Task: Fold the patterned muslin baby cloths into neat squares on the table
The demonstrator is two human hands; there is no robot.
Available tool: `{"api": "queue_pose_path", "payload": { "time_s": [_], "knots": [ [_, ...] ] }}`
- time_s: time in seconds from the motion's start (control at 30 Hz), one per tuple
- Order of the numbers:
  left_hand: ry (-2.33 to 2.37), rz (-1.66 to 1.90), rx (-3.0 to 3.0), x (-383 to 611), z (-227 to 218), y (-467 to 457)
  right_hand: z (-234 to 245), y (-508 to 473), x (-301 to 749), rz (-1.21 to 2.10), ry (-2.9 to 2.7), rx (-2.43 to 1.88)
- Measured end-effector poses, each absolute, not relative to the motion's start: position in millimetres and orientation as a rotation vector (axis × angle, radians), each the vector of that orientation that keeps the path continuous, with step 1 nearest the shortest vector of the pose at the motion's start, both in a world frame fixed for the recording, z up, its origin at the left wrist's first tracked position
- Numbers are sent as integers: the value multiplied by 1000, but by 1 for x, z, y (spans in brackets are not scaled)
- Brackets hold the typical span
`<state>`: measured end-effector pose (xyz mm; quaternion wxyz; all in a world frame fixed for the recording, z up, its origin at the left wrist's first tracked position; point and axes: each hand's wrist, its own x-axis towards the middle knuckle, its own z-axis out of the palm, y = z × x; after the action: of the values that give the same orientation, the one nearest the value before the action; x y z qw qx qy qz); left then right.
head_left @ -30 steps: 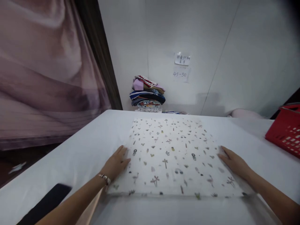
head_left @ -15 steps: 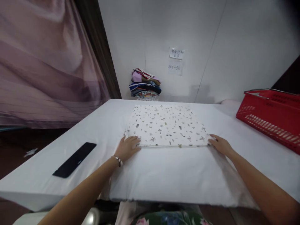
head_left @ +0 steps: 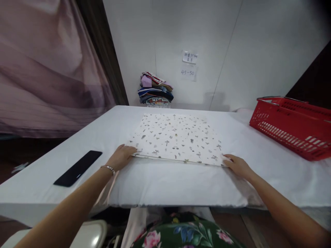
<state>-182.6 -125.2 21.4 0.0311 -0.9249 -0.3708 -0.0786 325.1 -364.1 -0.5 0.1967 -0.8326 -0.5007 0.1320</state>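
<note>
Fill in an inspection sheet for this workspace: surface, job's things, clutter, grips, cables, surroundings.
Surface: white-covered table, lightly wrinkled.
Job's things: patterned white cloth, lying flat, layers showing along its near edge.
Clutter: dark flat slab at left; red basket at right.
Grips: bare hands; left grip touches the cloth's near left corner, right grip its near right corner.
Cables: nothing seen.
Surroundings: fabric stack beyond the table's far edge; paper notes on the white wall; pinkish curtain at left.

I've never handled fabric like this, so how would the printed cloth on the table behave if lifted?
The printed cloth would probably sag, since its near edge shows thin layers. It is likely light, looking thin for its spread. Lying flat, it seems unlikely to roll.
</note>
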Motion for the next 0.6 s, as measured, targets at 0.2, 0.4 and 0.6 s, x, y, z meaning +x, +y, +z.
{"api": "queue_pose_path", "payload": {
  "time_s": [0.2,0.4,0.6],
  "knots": [
    [-1197,-356,-2867,-150,20,-164,23,-352,281,-60,-1859,-2156],
    [-923,-471,-3089,-84,20,-185,24,-300,210,226,-2225,-1633],
    [-892,-514,-3147,-65,13,-174,15,-265,189,285,-2352,-1609]
  ]
}}
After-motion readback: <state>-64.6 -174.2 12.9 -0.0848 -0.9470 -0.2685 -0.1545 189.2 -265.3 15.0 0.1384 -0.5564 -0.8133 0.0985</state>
